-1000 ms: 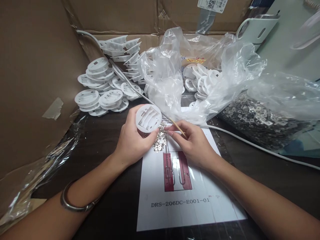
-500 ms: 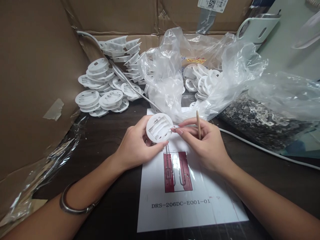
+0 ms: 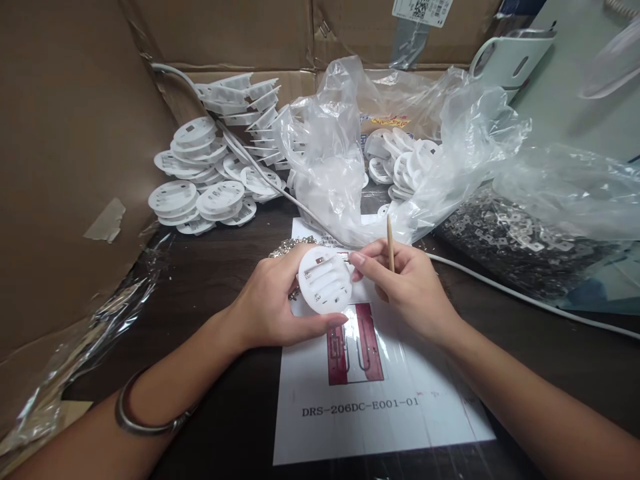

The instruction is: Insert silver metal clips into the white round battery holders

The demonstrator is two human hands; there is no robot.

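Note:
My left hand (image 3: 273, 297) is closed around a white round plastic disc (image 3: 325, 283), thumb along its lower edge. Ridges and small slots show on the face turned up to me, which is tilted. Just right of the disc, my right hand (image 3: 400, 273) has its thumb and forefinger pinched together near the rim. A thin wooden stick (image 3: 390, 240) is tucked in this hand and points upward. Whether the fingertips also hold a small metal part, I cannot make out. Small metal pieces (image 3: 287, 248) lie in a heap behind my left hand, partly covered by it.
Below the hands lies a printed sheet (image 3: 350, 427) with a red diagram. Stacked white discs (image 3: 173, 197) stand at the back left, and more lie by a clear plastic bag (image 3: 340, 167). A bag of metal clips (image 3: 515, 240) sits right. A white cable (image 3: 500, 287) crosses the table.
The disc has turned in my left hand and come slightly lower and toward the right. My right fingertips have drawn together near its rim. The metal heap behind my left hand shows more.

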